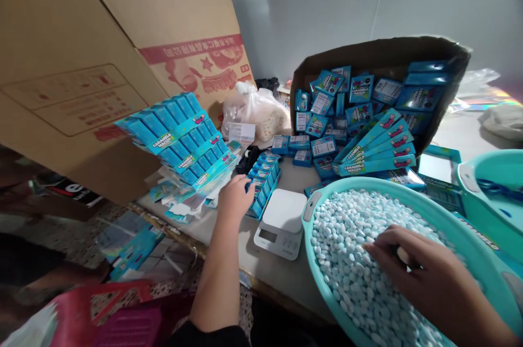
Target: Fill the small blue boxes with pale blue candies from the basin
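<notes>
1. Reaching toward 12 o'clock, your left hand (235, 197) touches the tray of small blue boxes (265, 181). Its fingertips are hidden behind the knuckles, so you cannot tell whether they grip a box.
2. Your right hand (425, 273), at 5 o'clock, lies on the candies (347, 238) with its fingers loosely spread. Something pale shows under them, but you cannot tell whether it is pinched. The frame's edge cuts off the wrist.
3. The teal basin (310, 211) runs out of view at the bottom, and a second basin (490, 194) at 3 o'clock is cut off too.
4. Print on the big cardboard box (81, 64) at 10 o'clock is upside down and blurred.
5. The candies are small, pale blue, rounded tablets heaped in the teal basin, at 4 o'clock of the white scale (281, 221).
6. The tray sits just beside the scale at its 11 o'clock, its boxes packed in tight rows, blue with light labels.
</notes>
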A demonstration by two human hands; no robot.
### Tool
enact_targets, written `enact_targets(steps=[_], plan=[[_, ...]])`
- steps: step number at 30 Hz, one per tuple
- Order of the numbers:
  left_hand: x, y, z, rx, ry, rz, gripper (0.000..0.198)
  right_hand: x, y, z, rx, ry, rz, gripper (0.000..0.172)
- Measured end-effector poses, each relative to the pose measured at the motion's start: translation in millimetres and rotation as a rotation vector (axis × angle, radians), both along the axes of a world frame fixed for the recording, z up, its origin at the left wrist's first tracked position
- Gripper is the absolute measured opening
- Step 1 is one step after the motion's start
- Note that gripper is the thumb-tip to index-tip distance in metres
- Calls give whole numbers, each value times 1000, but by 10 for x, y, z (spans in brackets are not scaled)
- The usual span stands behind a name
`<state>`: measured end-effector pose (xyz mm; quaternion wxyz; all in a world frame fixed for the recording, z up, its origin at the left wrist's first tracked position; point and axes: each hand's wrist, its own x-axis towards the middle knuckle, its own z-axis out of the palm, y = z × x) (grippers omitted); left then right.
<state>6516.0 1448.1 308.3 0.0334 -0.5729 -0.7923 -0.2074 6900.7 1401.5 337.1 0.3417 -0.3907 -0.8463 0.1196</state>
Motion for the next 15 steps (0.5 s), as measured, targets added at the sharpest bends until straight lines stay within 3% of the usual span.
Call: enact_targets(steps=[8, 15], plan=[[240, -1, -112, -27, 2, -50, 25, 1, 0, 11, 3, -1, -11, 25], [173, 144, 49, 20, -63, -113, 31, -2, -25, 16, -3, 25, -14, 25]])
